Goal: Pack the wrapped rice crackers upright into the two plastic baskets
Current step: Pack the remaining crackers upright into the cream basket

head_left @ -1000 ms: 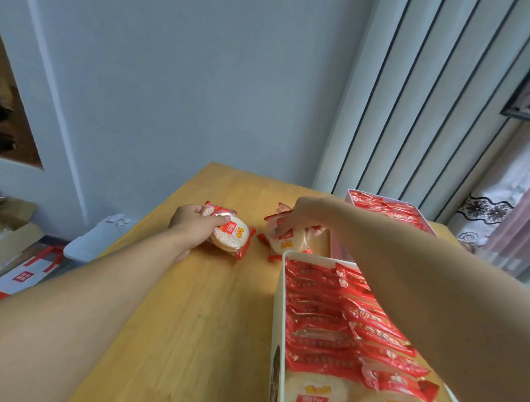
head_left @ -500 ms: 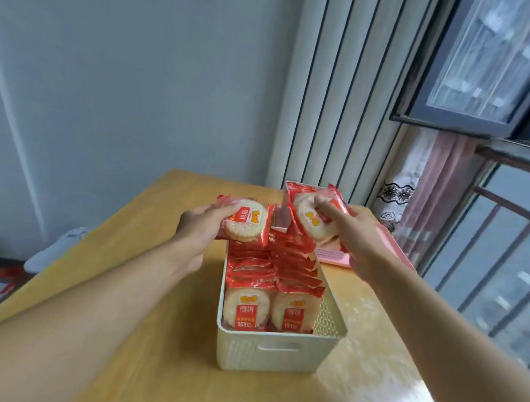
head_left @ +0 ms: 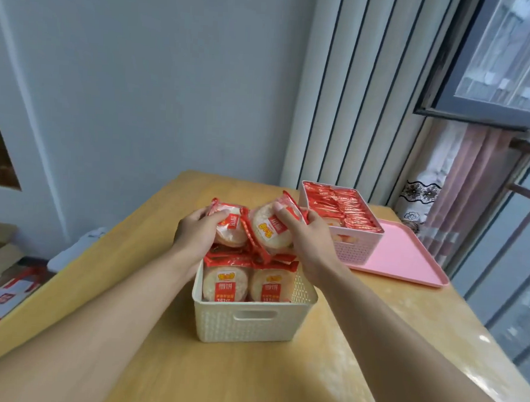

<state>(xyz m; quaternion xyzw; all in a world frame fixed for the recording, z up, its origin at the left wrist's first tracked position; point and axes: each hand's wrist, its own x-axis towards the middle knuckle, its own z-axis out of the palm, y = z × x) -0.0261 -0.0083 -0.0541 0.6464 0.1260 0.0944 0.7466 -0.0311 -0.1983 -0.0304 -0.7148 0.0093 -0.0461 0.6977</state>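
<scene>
Standing upright, packed crackers (head_left: 243,284) fill the cream basket (head_left: 252,321); above its far end, the left hand (head_left: 196,235) grips one cracker (head_left: 230,229), the right hand (head_left: 309,238) another (head_left: 269,231). Beyond, the full pink basket (head_left: 352,247) sits on a tray (head_left: 405,259).

Glossy red-and-clear plastic wrappers (head_left: 230,228) catch the light on the round rice crackers. The cream plastic basket (head_left: 251,324) shows a woven-textured matt wall; the pink plastic basket (head_left: 351,251) too. The smooth pink plastic tray (head_left: 405,259) sits on a shiny light wooden table (head_left: 248,378).
</scene>
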